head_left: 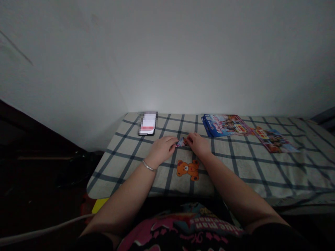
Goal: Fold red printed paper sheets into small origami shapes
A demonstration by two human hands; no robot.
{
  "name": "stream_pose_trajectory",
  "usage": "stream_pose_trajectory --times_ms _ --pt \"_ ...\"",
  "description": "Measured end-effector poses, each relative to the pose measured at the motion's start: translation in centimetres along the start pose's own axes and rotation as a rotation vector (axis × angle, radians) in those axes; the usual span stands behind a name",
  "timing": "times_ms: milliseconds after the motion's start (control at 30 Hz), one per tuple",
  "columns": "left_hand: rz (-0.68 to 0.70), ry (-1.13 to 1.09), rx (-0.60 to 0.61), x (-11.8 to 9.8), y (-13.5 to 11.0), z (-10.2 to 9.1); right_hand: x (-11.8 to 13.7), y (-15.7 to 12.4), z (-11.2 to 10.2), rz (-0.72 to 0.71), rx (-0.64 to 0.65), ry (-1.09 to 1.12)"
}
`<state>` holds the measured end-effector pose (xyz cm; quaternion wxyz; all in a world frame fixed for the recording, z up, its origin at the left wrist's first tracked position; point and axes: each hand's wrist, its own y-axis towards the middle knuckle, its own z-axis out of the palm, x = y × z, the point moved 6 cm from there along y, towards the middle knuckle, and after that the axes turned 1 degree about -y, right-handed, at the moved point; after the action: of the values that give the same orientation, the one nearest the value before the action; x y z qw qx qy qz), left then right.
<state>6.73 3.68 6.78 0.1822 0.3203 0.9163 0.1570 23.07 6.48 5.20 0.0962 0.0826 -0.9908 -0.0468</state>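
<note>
A small folded piece of colourful printed paper [181,142] lies on the checked cloth [162,170], pinched between my two hands. My left hand [162,149], with a silver bangle at the wrist, closes its fingers on the paper's left end. On the right end, the fingertips of my right hand [198,143] are pressed together around the paper. Only the middle of the paper shows, in blue, white and reddish tones; its ends are hidden under my fingers. Just below the hands is an orange teddy bear [187,169] figure on the cloth.
A phone [148,124] with a lit, partly blurred screen stands or lies near the wall at back left. A stack of printed leaflets [222,124] is at back right, with another leaflet [276,140] beside it. The wall [183,62] rises behind the table.
</note>
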Motion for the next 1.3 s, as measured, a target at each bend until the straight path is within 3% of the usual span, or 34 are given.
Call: stream_pose_trajectory --times_ms 167,267,600,800,933,1300 --pt "0.164 0.035 0.085 -1.5 0.2 1.2 -0.1 0.1 0.0 -0.005 -0.015 0.016" --pt "0.188 0.09 0.1 -1.9 0.1 1.8 -0.1 0.1 0.1 -0.016 -0.015 0.035" --pt "0.117 0.1 0.102 -2.7 0.5 2.0 -0.5 0.2 0.0 -0.018 -0.052 0.121" --pt "0.079 0.09 0.092 -3.0 0.5 1.8 -0.7 -0.6 -1.1 -0.199 -0.067 0.243" --pt "0.072 0.079 0.092 -2.9 0.5 1.9 -0.1 -2.0 -1.5 -0.333 -0.024 0.178" --pt "0.062 0.076 0.101 -2.8 0.6 2.0 0.9 -3.7 -1.4 -0.367 -0.006 -0.056"
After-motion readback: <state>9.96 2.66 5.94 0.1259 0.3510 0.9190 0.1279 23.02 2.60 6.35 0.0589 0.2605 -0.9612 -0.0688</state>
